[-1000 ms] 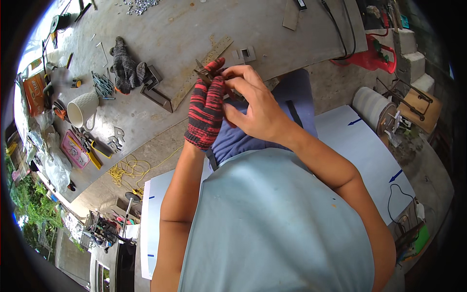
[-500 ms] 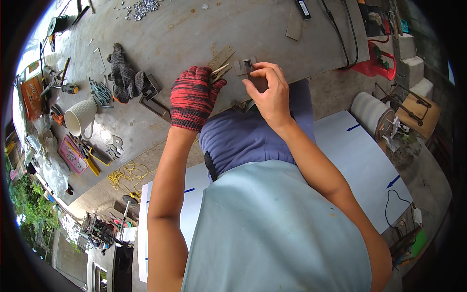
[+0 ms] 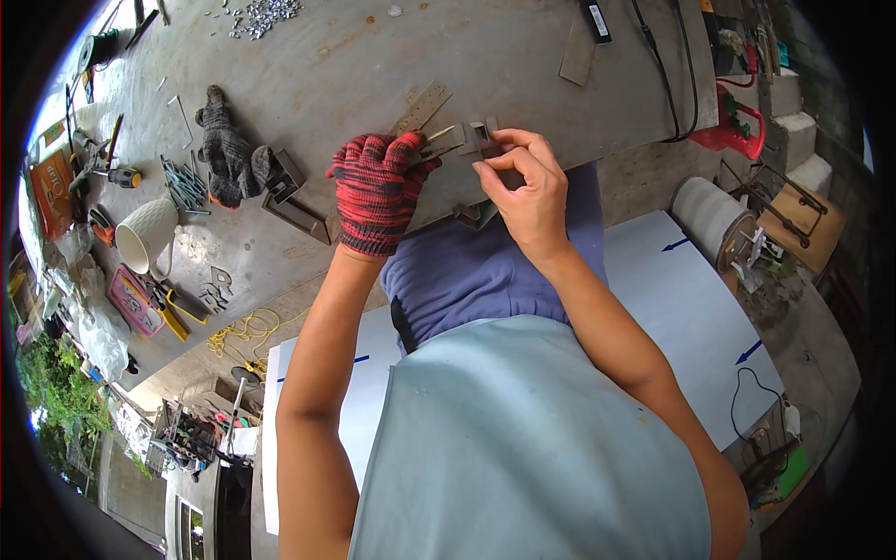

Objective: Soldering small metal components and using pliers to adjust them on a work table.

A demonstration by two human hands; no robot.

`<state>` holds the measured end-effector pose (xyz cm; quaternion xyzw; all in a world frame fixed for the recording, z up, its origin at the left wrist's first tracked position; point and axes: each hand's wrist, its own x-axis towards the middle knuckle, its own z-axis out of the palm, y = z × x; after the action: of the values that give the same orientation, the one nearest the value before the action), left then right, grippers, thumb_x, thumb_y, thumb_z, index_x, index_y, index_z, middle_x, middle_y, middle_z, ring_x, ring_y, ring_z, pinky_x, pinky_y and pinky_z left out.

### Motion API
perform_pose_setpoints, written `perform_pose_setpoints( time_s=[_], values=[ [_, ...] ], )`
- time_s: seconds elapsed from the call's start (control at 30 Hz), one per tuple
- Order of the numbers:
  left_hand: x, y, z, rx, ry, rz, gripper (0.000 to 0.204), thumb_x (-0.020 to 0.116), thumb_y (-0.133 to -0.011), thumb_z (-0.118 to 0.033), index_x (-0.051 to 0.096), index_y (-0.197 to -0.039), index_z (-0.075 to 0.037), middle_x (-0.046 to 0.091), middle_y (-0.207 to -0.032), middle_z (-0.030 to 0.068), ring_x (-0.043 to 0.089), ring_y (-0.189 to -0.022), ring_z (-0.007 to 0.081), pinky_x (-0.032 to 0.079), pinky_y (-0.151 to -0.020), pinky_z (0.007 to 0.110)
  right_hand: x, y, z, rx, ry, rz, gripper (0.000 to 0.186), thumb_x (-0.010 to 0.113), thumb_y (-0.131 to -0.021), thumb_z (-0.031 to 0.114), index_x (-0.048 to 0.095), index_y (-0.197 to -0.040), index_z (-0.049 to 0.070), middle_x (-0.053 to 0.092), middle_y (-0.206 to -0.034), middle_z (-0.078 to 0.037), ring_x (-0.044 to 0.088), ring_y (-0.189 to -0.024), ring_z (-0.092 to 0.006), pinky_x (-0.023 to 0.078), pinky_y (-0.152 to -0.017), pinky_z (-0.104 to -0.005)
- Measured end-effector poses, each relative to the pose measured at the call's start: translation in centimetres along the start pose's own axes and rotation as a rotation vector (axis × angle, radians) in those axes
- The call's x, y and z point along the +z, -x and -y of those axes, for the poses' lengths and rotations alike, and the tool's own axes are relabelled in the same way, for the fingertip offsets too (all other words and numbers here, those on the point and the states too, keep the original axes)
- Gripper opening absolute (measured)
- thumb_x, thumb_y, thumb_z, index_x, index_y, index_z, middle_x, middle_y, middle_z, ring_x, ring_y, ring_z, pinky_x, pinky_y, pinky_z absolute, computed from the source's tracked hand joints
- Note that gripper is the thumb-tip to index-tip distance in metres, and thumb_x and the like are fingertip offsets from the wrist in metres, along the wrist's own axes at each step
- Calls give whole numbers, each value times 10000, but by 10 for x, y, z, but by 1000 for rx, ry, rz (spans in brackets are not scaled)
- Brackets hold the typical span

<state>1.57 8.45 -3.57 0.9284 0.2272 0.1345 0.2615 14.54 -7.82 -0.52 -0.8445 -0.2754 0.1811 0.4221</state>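
Knit-gloved left hand point(image 3: 378, 191), bare right hand point(image 3: 525, 187), small grey metal bracket point(image 3: 469, 138)

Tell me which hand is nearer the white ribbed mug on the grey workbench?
The left. The left hand, in a red-and-black knit glove, is on the white ribbed mug's side of the workbench, though well apart from it. The bare right hand lies beyond the left, farther from the mug.

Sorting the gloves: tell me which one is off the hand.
The dark grey glove, lying crumpled on the bench; the red-and-black one is worn on the left hand.
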Motion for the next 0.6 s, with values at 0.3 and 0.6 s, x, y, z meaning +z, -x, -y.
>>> perform_pose_setpoints(
  time_s=[0.3, 0.6],
  values=[
    [0, -4, 7, 63, 79, 6, 404, 874, -725, -253, 725, -1092, -174, 699, -969, 42, 646, -943, 292, 491, -837, 454, 0, -1, 4, 48, -3, 14, 121, 824, -782, 31, 704, -768, 23, 709, -1121, -94, 674, -1022, -273, 536, -865, -371],
    [-6, -12, 7, 135, 32, -14, 390, 887, -701, -245, 769, -1059, -145, 725, -904, 45, 661, -845, 277, 499, -805, 420, 0, -1, 2, 50, 10, 24, 107, 819, -793, 34, 715, -772, 23, 716, -1129, -102, 681, -1038, -272, 533, -877, -369]
  ],
)
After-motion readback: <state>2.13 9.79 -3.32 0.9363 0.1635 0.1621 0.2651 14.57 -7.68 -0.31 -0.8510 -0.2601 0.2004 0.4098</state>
